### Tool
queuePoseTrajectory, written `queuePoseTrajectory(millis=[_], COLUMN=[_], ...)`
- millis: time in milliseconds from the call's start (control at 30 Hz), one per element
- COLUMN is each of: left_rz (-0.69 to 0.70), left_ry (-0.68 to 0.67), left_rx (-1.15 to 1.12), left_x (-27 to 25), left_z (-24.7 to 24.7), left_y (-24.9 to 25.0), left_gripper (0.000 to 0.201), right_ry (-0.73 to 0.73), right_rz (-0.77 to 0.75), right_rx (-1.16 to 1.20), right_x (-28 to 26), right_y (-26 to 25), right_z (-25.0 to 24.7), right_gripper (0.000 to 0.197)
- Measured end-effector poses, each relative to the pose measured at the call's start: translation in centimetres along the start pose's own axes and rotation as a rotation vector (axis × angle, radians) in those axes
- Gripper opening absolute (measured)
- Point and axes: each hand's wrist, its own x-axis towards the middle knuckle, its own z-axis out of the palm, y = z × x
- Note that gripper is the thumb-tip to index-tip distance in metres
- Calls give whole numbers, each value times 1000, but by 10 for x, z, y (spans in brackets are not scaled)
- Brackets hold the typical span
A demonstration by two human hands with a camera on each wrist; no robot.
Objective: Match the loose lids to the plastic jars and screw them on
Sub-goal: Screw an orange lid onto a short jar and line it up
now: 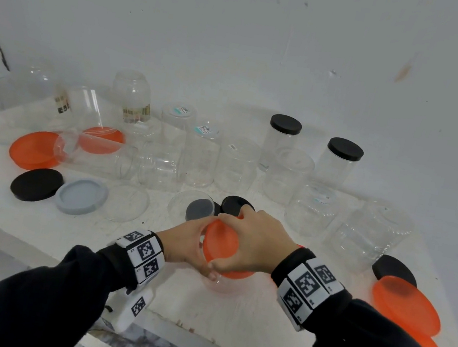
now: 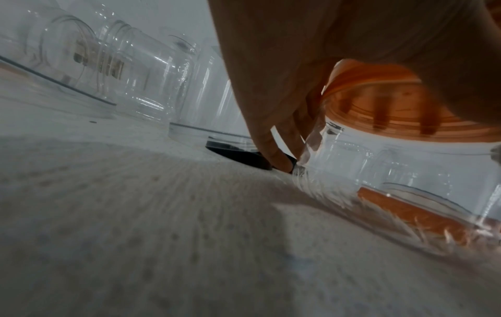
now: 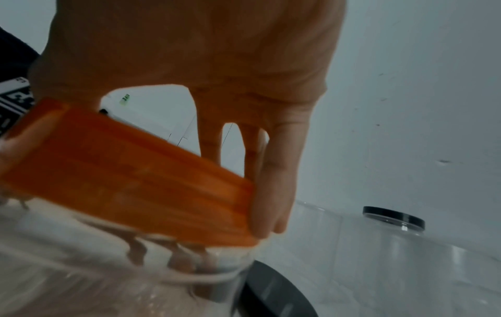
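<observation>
A clear plastic jar (image 1: 217, 284) stands near the table's front edge, mostly hidden under my hands. An orange lid (image 1: 221, 242) sits on its mouth. My right hand (image 1: 252, 243) covers the lid from above, fingers curled round its rim (image 3: 152, 178). My left hand (image 1: 185, 244) wraps the jar's side (image 2: 339, 178) below the lid (image 2: 385, 100). Loose lids lie around: black (image 1: 37, 184), grey (image 1: 81, 196), clear (image 1: 127, 203), orange (image 1: 35, 149).
Many empty clear jars (image 1: 203, 157) stand or lie across the back of the white table (image 1: 243, 319). Two jars with black lids (image 1: 286, 124) stand at back right. Large orange lids (image 1: 406, 305) and a black lid (image 1: 394, 270) lie at right. The wall is close behind.
</observation>
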Motion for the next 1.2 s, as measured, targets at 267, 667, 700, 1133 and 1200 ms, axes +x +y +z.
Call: queuePoseTrajectory(millis=[267, 667, 700, 1133, 1200], left_rz=[5, 121, 133, 415, 384], left_ry=[-21, -46, 2, 795, 844], left_rx=[82, 62, 52, 432, 467], left_x=[1, 7, 9, 76, 90], left_z=[-2, -33, -42, -118, -121], left_y=[-2, 3, 7, 40, 42], left_gripper=[104, 81, 72, 22, 27], right_ry=[5, 105, 147, 695, 720], right_rz=[60, 257, 278, 419, 404], right_rx=[0, 209, 216, 513, 536], right_x=[-4, -12, -12, 22, 36], right_y=[-6, 0, 3, 59, 69], right_z=[-1, -24, -28, -78, -87], right_gripper=[82, 84, 83, 87, 89])
